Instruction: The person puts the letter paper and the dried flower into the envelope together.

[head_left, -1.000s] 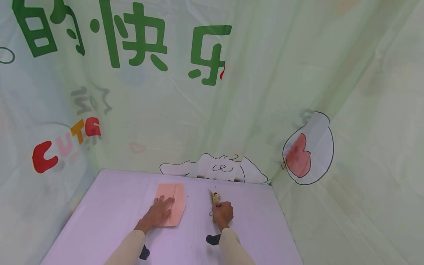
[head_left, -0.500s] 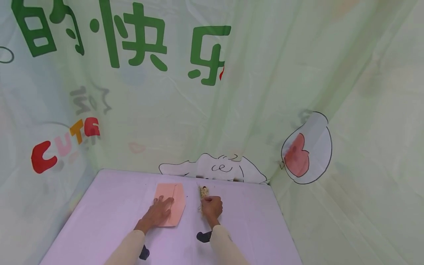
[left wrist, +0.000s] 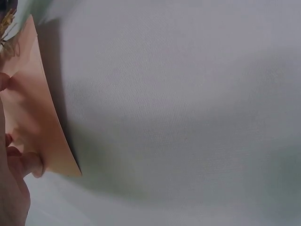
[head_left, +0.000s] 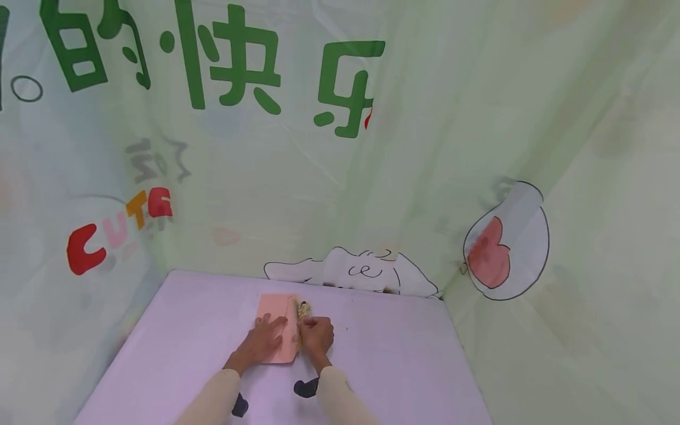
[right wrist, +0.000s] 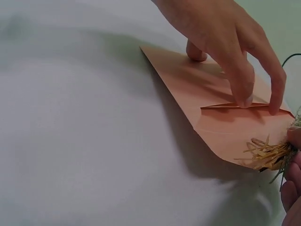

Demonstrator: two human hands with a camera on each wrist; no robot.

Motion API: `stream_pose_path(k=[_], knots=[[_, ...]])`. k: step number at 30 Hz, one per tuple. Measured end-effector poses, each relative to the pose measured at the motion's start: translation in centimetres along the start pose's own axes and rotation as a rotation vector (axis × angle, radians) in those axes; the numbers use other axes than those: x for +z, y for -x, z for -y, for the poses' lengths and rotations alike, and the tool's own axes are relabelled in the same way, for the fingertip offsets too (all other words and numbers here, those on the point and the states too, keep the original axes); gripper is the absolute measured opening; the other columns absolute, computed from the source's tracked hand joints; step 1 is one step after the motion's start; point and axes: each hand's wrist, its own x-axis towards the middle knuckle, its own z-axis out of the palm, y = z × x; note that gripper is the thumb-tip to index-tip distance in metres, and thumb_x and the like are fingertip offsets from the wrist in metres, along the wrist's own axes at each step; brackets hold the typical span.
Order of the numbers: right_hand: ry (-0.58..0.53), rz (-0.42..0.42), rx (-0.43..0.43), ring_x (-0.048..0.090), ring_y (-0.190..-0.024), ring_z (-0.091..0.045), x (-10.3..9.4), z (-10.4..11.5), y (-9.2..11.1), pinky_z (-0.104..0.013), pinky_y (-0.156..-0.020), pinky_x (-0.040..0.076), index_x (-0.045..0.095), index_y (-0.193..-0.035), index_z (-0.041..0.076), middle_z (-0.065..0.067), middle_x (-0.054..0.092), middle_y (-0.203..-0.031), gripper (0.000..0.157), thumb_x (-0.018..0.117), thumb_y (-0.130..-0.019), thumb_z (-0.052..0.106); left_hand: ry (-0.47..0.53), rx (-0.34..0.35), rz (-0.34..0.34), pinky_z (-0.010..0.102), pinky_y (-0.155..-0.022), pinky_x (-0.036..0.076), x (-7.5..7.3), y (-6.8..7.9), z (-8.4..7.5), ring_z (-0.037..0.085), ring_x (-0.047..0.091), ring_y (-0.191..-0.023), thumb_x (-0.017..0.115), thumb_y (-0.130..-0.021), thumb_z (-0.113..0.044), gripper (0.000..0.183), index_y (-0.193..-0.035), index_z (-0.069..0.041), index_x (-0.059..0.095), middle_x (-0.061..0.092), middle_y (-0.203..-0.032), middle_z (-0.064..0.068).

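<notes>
A salmon-pink envelope (head_left: 272, 304) lies on the table with its flap unfolded to the right; the slit of its pocket shows in the right wrist view. My left hand (head_left: 264, 340) rests on the envelope, fingers spread, their tips along the slit (right wrist: 214, 106). My right hand (head_left: 318, 335) pinches a small bunch of dried flowers (head_left: 304, 309) tied with a thin cord. The bunch overlaps the envelope's right side. Its cut straw-like stems (right wrist: 269, 153) spread over the flap in the right wrist view, while its blossoms are mostly out of that frame.
A pale lilac cloth covers the table (head_left: 395, 360). Printed fabric hangs at the back and both sides, with a balloon-like heart drawing (head_left: 504, 248) on the right. A black wrist mount (head_left: 306, 388) shows beside the right sleeve.
My right hand has carried the dried flower bunch leftward from the bare table to the envelope's right side. The left hand stays on the envelope. The head view has shifted slightly.
</notes>
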Motion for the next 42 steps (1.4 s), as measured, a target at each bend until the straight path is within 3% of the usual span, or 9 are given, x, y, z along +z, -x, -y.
stream_pose_path(k=[8, 20, 29, 37, 42], knots=[[0.051, 0.022, -0.013, 0.064, -0.063, -0.013, 1.8, -0.4, 0.8, -0.037, -0.066, 0.056, 0.081, -0.082, 0.008, -0.002, 0.074, -0.071, 0.015, 0.094, -0.084, 0.014, -0.021, -0.003, -0.029, 0.083, -0.115, 0.039, 0.8, -0.4, 0.4, 0.059, 0.045, -0.150, 0.062, -0.110, -0.025, 0.046, -0.155, -0.019, 0.057, 0.042, -0.168, 0.031], [0.086, 0.033, -0.050, 0.067, -0.068, -0.019, 3.3, -0.4, 1.2, -0.042, -0.070, 0.058, 0.076, -0.083, 0.005, -0.006, 0.073, -0.075, 0.018, 0.092, -0.085, 0.012, 0.026, -0.024, -0.003, 0.086, -0.120, 0.028, 0.7, -0.3, 0.4, 0.062, 0.031, -0.159, 0.062, -0.110, -0.035, 0.049, -0.157, -0.023, 0.055, 0.037, -0.172, 0.030], [0.047, 0.127, -0.113, 0.066, -0.065, -0.015, 3.7, -0.1, 1.5, -0.033, -0.060, 0.058, 0.080, -0.088, 0.001, -0.008, 0.076, -0.077, 0.009, 0.086, -0.089, 0.008, -0.044, 0.016, -0.027, 0.086, -0.114, 0.036, 0.5, -0.5, 0.5, 0.061, 0.038, -0.154, 0.058, -0.111, -0.034, 0.048, -0.155, -0.017, 0.056, 0.043, -0.168, 0.033], [0.038, 0.215, -0.103, 0.068, -0.070, -0.014, 4.1, -0.1, 1.4, -0.036, -0.070, 0.062, 0.085, -0.094, 0.003, -0.007, 0.080, -0.082, 0.009, 0.084, -0.093, 0.012, -0.007, -0.002, -0.020, 0.085, -0.119, 0.029, 0.3, 0.0, 0.7, 0.064, 0.031, -0.158, 0.056, -0.113, -0.037, 0.052, -0.161, -0.016, 0.051, 0.036, -0.172, 0.034], [0.061, 0.203, -0.131, 0.066, -0.069, -0.015, 4.4, 0.0, 1.6, -0.036, -0.069, 0.056, 0.086, -0.095, 0.003, -0.008, 0.080, -0.080, 0.014, 0.083, -0.094, 0.016, -0.012, 0.023, -0.030, 0.086, -0.116, 0.032, 0.4, 0.0, 0.8, 0.067, 0.033, -0.155, 0.057, -0.112, -0.033, 0.052, -0.161, -0.015, 0.050, 0.037, -0.170, 0.036]])
